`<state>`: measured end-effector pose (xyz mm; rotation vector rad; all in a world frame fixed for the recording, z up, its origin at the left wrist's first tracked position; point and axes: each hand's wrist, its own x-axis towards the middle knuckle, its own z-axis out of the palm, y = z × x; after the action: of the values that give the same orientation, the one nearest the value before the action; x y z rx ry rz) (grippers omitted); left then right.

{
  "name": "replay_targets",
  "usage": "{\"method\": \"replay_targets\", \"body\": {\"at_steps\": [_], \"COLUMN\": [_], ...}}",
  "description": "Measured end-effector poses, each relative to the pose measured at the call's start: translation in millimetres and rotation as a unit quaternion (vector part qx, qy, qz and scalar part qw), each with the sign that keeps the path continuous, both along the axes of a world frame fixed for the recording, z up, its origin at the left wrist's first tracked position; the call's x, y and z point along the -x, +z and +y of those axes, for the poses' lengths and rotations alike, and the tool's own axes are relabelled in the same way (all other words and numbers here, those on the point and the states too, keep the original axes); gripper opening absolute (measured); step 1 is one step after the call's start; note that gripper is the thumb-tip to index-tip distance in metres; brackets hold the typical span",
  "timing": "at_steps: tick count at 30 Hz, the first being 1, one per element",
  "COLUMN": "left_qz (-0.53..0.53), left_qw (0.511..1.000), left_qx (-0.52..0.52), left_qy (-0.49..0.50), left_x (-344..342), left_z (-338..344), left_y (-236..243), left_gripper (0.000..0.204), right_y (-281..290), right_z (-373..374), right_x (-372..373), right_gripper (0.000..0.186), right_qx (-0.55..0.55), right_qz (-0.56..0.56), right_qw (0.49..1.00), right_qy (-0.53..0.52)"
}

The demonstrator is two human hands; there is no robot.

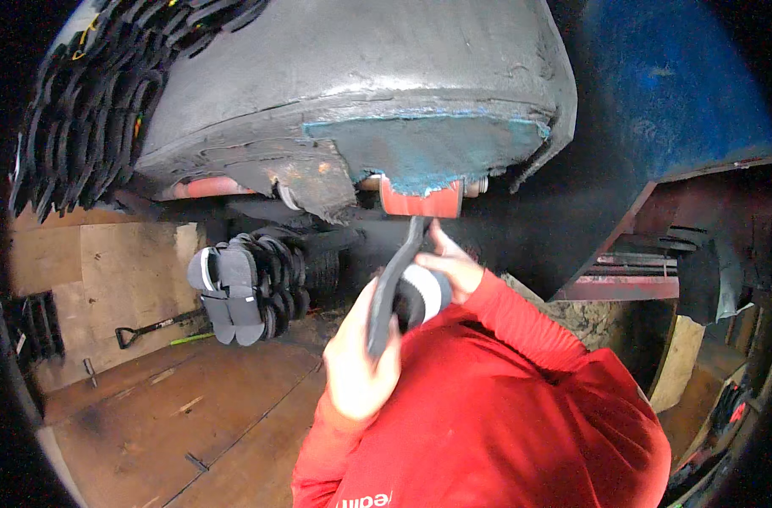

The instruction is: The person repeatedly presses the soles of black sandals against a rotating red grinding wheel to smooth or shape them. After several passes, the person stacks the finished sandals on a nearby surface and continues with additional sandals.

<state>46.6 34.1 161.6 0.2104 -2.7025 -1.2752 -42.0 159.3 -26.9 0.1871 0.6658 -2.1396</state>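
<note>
Both my hands hold one slide sandal (388, 296) with a dark sole and a black-and-white strap, turned on its edge. My left hand (362, 360) is closed round the lower end of the sole. My right hand (455, 264) grips it higher up, beside the strap, with fingers near the upper tip. That tip meets or nearly meets the lower edge of an orange-red sanding wheel (421, 203); I cannot tell whether they touch. A dusty grey hood (361, 59) with a ragged blue-edged flap (437, 152) covers the wheel from above.
Dark sandals (234, 292) are stacked in a row left of my hands. More black soles or sandals (98, 118) are piled at upper left. A black-handled tool (153, 328) lies against the wooden board. A blue panel (682, 93) stands at right.
</note>
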Motion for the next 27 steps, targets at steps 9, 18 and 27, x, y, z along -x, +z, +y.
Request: {"method": "replay_targets", "body": {"at_steps": [9, 18, 27], "left_qz": [0.011, -0.041, -0.010], "left_qw": [0.999, 0.998, 0.998], "left_qx": [-0.029, -0.035, -0.059], "left_qy": [0.019, 0.044, 0.028], "left_x": [-39, -32, -109], "left_z": [-19, 0, -22], "left_y": [-79, -15, -112], "left_gripper": [0.049, 0.044, 0.051], "right_y": [-15, -4, -5], "right_z": [8, 2, 17], "right_x": [13, -3, -4], "right_gripper": [0.061, 0.087, 0.105], "right_qx": [-0.037, -0.056, -0.166], "right_qz": [0.044, 0.030, 0.091], "right_qw": [0.998, 0.997, 0.976], "right_qy": [-0.003, 0.041, 0.104]}}
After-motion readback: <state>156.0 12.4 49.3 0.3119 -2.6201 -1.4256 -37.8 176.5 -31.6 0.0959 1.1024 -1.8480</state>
